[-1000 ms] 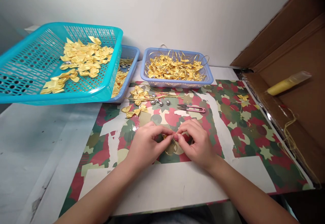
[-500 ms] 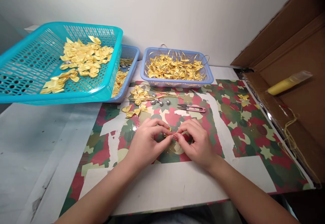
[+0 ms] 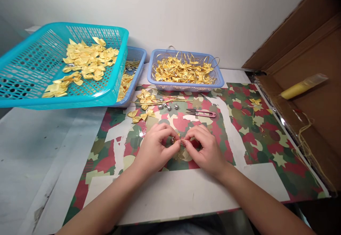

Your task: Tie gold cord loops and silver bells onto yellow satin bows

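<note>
Over the middle of the patterned sheet, my left hand (image 3: 160, 144) and my right hand (image 3: 203, 145) meet fingertip to fingertip. Both pinch a thin gold cord, which mostly hides behind the fingers. A small silver bell (image 3: 173, 140) hangs by my left fingertips. Beyond the hands lie yellow ribbon bows (image 3: 145, 98), a few gold cords (image 3: 170, 102), several loose silver bells (image 3: 168, 108) and pink-handled thread snips (image 3: 201, 113).
A turquoise basket (image 3: 124, 55) with yellow bows rests at the left, partly over a blue basket (image 3: 137, 73). Another blue basket (image 3: 186, 87) holds corded bows at the back. Cardboard (image 3: 298, 50) walls the right side, near a yellow tube (image 3: 301, 87).
My fingertips have drawn slightly closer together around the cord, and the bell shows a little more clearly beside my left fingers. The other things lie as before.
</note>
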`<state>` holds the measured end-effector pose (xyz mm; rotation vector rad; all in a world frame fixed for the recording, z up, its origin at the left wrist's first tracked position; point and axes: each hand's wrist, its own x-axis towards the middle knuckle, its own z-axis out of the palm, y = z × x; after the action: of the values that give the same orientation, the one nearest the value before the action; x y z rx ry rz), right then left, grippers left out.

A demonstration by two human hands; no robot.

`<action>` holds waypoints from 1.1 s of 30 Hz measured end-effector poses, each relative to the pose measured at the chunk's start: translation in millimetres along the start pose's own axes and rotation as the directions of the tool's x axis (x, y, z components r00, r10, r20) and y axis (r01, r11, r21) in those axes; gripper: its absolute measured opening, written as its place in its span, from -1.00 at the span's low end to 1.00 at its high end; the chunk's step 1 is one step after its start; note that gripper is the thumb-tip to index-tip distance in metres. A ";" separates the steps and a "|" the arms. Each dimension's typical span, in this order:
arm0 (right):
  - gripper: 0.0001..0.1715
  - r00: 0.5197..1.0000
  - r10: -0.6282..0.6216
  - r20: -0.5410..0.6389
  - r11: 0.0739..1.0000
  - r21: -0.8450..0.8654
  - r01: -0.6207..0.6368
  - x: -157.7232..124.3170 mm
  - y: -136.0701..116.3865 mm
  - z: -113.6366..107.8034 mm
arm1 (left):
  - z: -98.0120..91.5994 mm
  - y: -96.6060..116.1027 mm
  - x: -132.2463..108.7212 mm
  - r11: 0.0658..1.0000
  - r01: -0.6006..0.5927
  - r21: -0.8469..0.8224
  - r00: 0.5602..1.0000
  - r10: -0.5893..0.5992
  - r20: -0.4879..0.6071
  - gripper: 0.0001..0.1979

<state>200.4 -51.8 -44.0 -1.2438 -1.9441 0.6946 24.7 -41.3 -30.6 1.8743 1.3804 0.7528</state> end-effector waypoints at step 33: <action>-0.84 0.988 0.155 0.015 0.979 0.133 -0.155 1.1 -3.8 1.6 | 3.4 -1.2 1.0 0.999 -0.030 0.017 0.999 0.030 -0.025 -0.87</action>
<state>196.8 -52.3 -41.8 -1.3206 -1.7862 0.8924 27.0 -40.7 -33.6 1.9080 1.3812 0.7849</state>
